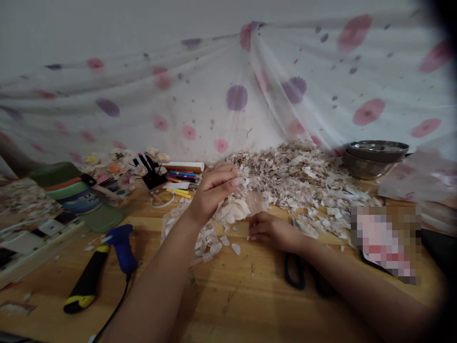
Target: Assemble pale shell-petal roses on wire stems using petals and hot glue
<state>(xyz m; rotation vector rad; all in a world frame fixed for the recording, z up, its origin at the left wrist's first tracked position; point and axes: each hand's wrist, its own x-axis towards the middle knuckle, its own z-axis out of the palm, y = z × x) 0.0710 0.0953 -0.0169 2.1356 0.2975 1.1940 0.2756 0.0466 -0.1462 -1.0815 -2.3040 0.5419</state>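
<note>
My left hand (216, 188) is raised over the middle of the table, its fingers curled and thumb pressed against them. What lies in that pinch is hidden. Just below it is a white flower-like cluster of petals (233, 210); whether the hand touches it I cannot tell. Close to the tabletop, my right hand (273, 232) has its fingertips together at a small pale flake (249, 238). Under the left forearm is a clear plastic bag or tray (205, 243) with whitish flakes. Dark-handled scissors (294, 271) lie beneath the right wrist.
A large heap of pale flakes (285, 174) spreads along the back. Stacked metal bowls (374, 157) and a phone (385, 243) are at right. On the left are a blue glue gun (123, 247), a black-yellow utility knife (87, 281), a green bottle (76, 195) and a power strip (39, 245).
</note>
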